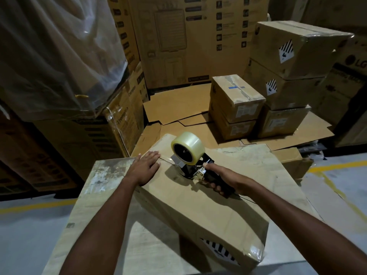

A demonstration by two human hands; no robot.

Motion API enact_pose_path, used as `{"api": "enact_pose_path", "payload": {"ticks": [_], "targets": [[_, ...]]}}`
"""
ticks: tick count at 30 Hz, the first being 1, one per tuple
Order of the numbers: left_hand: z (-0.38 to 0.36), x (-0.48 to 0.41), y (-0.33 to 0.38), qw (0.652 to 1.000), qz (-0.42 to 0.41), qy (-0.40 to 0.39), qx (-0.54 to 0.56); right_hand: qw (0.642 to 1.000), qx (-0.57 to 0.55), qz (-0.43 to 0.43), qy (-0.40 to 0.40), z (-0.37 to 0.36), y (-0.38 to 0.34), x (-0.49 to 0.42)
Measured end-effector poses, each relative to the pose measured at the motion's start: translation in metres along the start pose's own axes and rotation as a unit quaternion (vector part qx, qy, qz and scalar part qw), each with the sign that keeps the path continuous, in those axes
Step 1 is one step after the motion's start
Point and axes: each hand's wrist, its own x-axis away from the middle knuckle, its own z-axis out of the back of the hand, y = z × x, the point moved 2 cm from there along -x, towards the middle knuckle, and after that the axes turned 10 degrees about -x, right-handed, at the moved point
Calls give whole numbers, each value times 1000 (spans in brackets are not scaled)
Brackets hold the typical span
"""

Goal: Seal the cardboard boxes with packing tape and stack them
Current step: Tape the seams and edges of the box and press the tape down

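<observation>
A brown cardboard box lies in front of me on a larger, worn carton. Its top flaps meet in a seam running from far left to near right. My left hand presses flat on the far left part of the top, fingers straight, beside the seam. My right hand grips the black handle of a tape dispenser. The dispenser carries a roll of clear packing tape and sits on the seam just right of my left hand.
Sealed boxes stand stacked at the right: a pair and a taller stack with hazard labels. Flattened cardboard covers the floor beyond. Large printed cartons and plastic-wrapped goods wall the back and left. Yellow floor lines run at the right.
</observation>
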Motion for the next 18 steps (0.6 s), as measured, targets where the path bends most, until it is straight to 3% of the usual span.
{"api": "enact_pose_path", "payload": {"ticks": [9, 14, 18], "targets": [[-2, 2, 17, 999, 35, -20, -34, 1000, -7, -7, -7, 36, 29, 42], [-8, 18, 82, 998, -53, -23, -22, 999, 12, -9, -38, 39, 23, 43], [-13, 21, 96, 999, -32, -9, -18, 999, 11, -3, -33, 38, 25, 42]]}}
